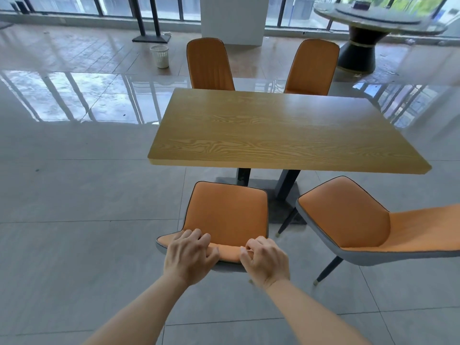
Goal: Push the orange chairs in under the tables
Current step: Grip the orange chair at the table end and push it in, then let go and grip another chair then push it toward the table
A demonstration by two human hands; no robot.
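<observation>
Both hands are on the top edge of the backrest of the near left orange chair (227, 216). The left hand (190, 253) has its fingers curled over the left part of the edge, and the right hand (266, 260) is curled over the right part, so both are clamped on that chair back, a little apart from each other. This chair sits just in front of the wooden table (286, 130), seat facing it, front of the seat close to the table's near edge but not really tucked under, looks like.

The second near chair (348, 220) is off to the right, turned at an angle and pulled well out from the table, part of it cut off by the frame edge. On the far side two more orange chairs, the far left chair (209, 64) and the far right chair (312, 67), stand with their backs rising above the far table edge, seats hidden behind the top.

Further back there's a white wastebasket (159, 56) on the shiny floor and a round dark-based table (361, 33) up in the right corner
</observation>
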